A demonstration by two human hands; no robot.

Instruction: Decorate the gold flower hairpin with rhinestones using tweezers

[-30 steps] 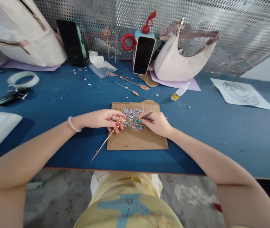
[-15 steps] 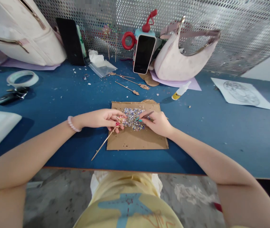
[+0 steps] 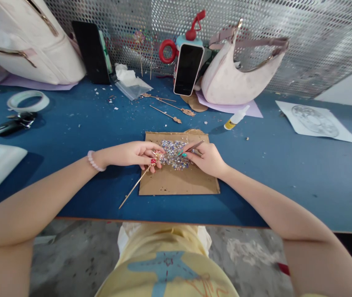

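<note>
My left hand (image 3: 143, 156) pinches the ornate head of a gold hairpin (image 3: 135, 186), whose long thin stem slants down toward the table's front edge. Tweezers (image 3: 198, 145) are gripped in my right hand (image 3: 207, 160), their tips pointing down into a heap of small shiny rhinestones (image 3: 173, 152). Whether the tips hold a stone is too small to tell. The heap is spread on a piece of brown cardboard (image 3: 178, 183), between both hands. My left fingers partly cover the hairpin's head.
Behind the cardboard lie several gold hairpins (image 3: 176, 119) and a small glue bottle (image 3: 236, 118). A propped phone (image 3: 188, 69), a pale handbag (image 3: 244, 78) and a white backpack (image 3: 39, 45) stand farther back. A tape roll (image 3: 29, 101) is at left, a printed sheet (image 3: 316, 120) at right.
My right hand has tilted slightly, so more of the tweezers shows above the fingers. The left hand and the hairpin have stayed in place.
</note>
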